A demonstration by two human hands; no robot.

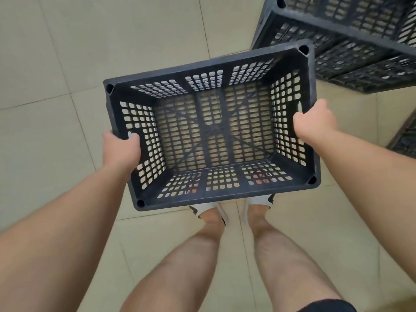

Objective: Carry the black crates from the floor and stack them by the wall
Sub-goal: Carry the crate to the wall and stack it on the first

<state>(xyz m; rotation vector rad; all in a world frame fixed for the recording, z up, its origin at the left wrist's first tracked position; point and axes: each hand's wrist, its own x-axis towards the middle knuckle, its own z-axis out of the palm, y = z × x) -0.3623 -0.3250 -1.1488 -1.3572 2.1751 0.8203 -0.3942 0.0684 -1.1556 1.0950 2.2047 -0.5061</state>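
Note:
An empty black perforated crate is held up in front of me, above the tiled floor and my feet. My left hand grips its left short side at the handle slot. My right hand grips the right short side the same way. The crate is open side up and tilted slightly. A stack of similar black crates stands at the upper right, just beyond the far right corner of the held crate.
Beige floor tiles spread to the left and ahead. Another black crate edge shows at the right border. My legs and white shoes are below the held crate.

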